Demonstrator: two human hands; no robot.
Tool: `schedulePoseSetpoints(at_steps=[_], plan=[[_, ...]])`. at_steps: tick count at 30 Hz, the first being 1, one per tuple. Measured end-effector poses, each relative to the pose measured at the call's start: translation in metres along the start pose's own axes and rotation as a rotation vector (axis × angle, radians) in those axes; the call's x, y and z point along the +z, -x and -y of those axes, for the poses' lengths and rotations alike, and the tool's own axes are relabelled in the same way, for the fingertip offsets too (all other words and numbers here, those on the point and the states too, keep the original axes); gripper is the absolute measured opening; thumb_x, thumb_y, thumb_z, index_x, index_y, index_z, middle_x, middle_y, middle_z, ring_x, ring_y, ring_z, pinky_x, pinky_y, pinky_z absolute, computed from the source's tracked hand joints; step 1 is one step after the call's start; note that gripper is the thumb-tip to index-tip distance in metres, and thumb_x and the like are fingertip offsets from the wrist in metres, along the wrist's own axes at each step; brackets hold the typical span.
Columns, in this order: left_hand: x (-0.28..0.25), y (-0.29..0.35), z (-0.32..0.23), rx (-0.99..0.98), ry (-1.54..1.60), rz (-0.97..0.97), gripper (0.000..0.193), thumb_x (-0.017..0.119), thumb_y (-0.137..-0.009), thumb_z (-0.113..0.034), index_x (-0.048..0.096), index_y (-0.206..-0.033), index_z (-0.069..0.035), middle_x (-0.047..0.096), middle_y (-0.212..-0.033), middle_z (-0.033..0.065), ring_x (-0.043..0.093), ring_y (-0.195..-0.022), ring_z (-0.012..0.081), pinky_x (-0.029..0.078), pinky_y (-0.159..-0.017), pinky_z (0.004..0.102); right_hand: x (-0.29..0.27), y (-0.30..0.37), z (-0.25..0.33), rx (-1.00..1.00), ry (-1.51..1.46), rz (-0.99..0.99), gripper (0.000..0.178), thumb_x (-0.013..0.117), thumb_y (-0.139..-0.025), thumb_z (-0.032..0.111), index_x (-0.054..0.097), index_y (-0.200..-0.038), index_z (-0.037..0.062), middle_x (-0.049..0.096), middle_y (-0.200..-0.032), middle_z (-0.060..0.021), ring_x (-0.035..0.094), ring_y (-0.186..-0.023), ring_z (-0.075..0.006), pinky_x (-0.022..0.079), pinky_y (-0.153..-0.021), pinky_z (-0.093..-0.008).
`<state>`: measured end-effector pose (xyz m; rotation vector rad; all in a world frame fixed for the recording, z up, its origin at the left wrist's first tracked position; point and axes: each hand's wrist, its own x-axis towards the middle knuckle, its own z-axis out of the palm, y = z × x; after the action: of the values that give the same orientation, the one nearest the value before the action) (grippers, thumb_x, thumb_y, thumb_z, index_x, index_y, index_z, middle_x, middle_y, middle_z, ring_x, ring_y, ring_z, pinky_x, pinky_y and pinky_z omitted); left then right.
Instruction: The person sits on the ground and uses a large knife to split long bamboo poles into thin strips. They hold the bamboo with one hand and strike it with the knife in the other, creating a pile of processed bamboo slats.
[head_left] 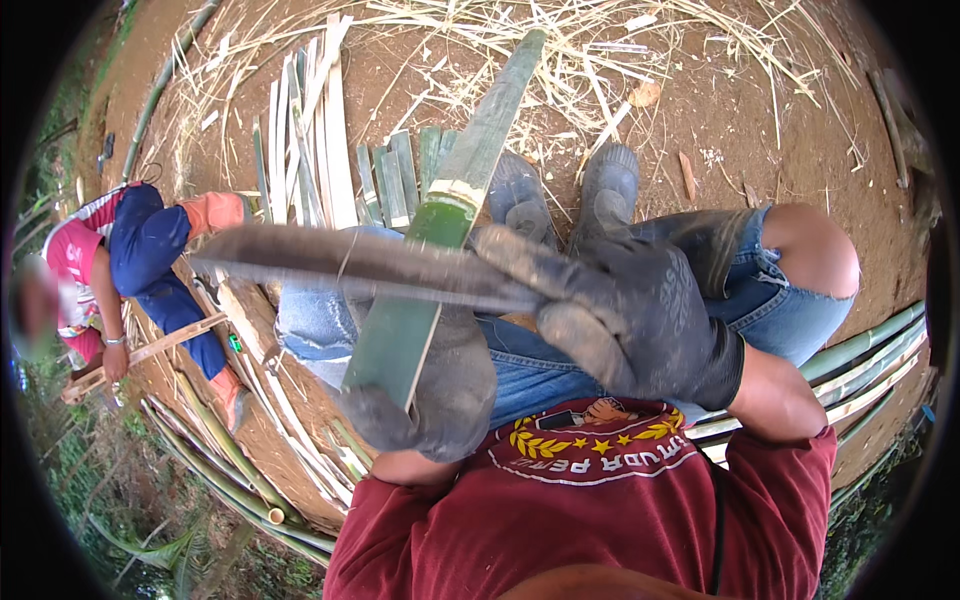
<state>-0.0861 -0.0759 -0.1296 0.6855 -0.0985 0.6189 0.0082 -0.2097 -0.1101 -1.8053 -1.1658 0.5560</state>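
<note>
A long split piece of green bamboo (pixel 440 225) slants up and away from my lap, a pale node ring near its middle. My left hand (pixel 430 385), in a dark worn glove, is closed round its near end. My right hand (pixel 640 315), gloved too, grips a machete whose handle is mostly hidden in the fingers. The long dark machete blade (pixel 350 262) points left and crosses over the bamboo just below the node, slightly blurred. Whether the edge touches the bamboo I cannot tell.
Flat bamboo slats (pixel 310 140) and shorter green pieces (pixel 390 180) lie beyond my left knee. Pale shavings (pixel 580 50) litter the dirt past my boots (pixel 607 185). Bamboo poles (pixel 870 345) lie at right. At left a person (pixel 150 250) sits holding a wooden strip.
</note>
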Motion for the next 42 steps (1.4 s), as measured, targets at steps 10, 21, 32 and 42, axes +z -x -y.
schedulePoseSetpoints(at_steps=[10, 21, 32, 42], plan=[[-0.014, 0.019, -0.012, 0.001, -0.311, -0.247, 0.081, 0.064, -0.083, -0.058, 0.042, -0.138, -0.003, 0.047, -0.135, 0.0158, 0.045, -0.127, 0.0335, 0.037, -0.106, 0.0477, 0.008, 0.007, -0.013, 0.06, 0.093, -0.011, 0.055, 0.064, -0.089, 0.034, 0.051, -0.142, 0.0243, 0.06, -0.08, -0.0092, 0.062, -0.065, -0.0266, 0.047, -0.057, -0.0394], [-0.023, 0.024, -0.013, 0.072, -0.319, -0.081, 0.095, 0.071, -0.076, -0.058, 0.039, -0.14, 0.004, 0.046, -0.137, 0.0207, 0.043, -0.131, 0.0341, 0.035, -0.11, 0.0458, 0.016, -0.001, -0.025, 0.084, 0.055, -0.09, 0.057, 0.067, -0.087, 0.033, 0.051, -0.141, 0.0265, 0.059, -0.069, -0.0093, 0.061, -0.058, -0.0262, 0.049, -0.053, -0.0389], [-0.038, 0.009, 0.005, 0.208, -0.221, 0.069, 0.096, 0.072, -0.077, -0.054, 0.038, -0.136, 0.014, 0.049, -0.131, 0.0276, 0.05, -0.125, 0.036, 0.038, -0.108, 0.0428, 0.013, 0.001, -0.028, 0.077, 0.048, -0.069, 0.051, 0.06, -0.091, 0.032, 0.054, -0.139, 0.0153, 0.062, -0.086, -0.0158, 0.059, -0.062, -0.0326, 0.048, -0.058, -0.0396], [-0.047, 0.012, 0.007, 0.192, -0.273, 0.084, 0.098, 0.074, -0.076, -0.053, 0.036, -0.136, 0.016, 0.051, -0.128, 0.0282, 0.052, -0.12, 0.0349, 0.04, -0.106, 0.0422, 0.01, 0.004, -0.03, 0.128, 0.083, -0.075, 0.052, 0.064, -0.09, 0.035, 0.053, -0.14, 0.0237, 0.059, -0.072, -0.0087, 0.061, -0.06, -0.0279, 0.046, -0.055, -0.0403]])
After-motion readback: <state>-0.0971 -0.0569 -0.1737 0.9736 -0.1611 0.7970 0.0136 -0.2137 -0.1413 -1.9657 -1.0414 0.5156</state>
